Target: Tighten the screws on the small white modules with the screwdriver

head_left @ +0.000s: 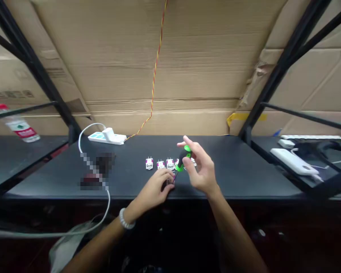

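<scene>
While my right hand (200,167) pinches the green-and-black-handled screwdriver (183,159) tilted, tip down-left, my left hand's (156,187) fingers close on a small dark part (169,182) on the black worktop (244,170), directly under the tip, before the row of small white connectors (160,164).

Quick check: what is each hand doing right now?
Left hand: closed on a small dark part on the black table.
Right hand: gripping a green-and-black handled screwdriver.
</scene>
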Demonstrator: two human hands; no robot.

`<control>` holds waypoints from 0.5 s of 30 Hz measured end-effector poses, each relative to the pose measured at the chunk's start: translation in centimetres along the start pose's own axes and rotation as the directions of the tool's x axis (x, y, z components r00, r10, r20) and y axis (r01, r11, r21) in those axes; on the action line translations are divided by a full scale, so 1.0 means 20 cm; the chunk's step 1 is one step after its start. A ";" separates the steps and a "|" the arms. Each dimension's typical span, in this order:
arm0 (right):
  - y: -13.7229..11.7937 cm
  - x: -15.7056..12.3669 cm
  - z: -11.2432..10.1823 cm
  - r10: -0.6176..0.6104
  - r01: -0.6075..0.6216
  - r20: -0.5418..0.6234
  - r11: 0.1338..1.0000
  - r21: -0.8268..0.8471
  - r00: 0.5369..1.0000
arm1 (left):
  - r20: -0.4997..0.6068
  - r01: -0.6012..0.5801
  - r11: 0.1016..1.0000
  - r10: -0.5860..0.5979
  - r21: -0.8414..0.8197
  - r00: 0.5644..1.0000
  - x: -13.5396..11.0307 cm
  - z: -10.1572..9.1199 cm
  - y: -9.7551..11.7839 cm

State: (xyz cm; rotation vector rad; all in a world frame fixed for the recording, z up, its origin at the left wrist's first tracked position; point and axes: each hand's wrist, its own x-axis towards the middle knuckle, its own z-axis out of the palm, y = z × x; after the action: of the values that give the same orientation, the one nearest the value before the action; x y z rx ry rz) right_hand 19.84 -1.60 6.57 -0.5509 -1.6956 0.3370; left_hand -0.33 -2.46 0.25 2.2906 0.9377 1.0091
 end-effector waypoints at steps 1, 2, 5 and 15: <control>0.00 0.00 -0.01 0.020 -0.021 0.033 0.999 0.034 0.999 | 0.004 -0.001 1.000 0.001 0.001 1.000 0.00 0.00 0.00; -0.01 0.00 -0.02 0.035 -0.038 0.059 0.998 0.057 0.998 | 0.006 -0.003 1.000 0.003 0.001 1.000 0.00 0.00 0.00; -0.01 0.01 -0.03 0.050 -0.052 0.057 0.998 0.041 0.997 | 0.002 -0.001 1.000 0.001 -0.001 1.000 0.00 0.00 -0.01; 0.00 0.00 -0.03 0.076 -0.097 0.115 0.977 0.189 0.990 | 0.003 -0.001 0.999 0.002 -0.049 1.000 0.00 0.00 -0.02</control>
State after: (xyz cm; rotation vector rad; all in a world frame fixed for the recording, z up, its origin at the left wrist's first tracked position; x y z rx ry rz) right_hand 20.32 -1.69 6.74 -0.4699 -1.7218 0.5983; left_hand -0.58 -2.25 0.05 2.2520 0.9002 1.0180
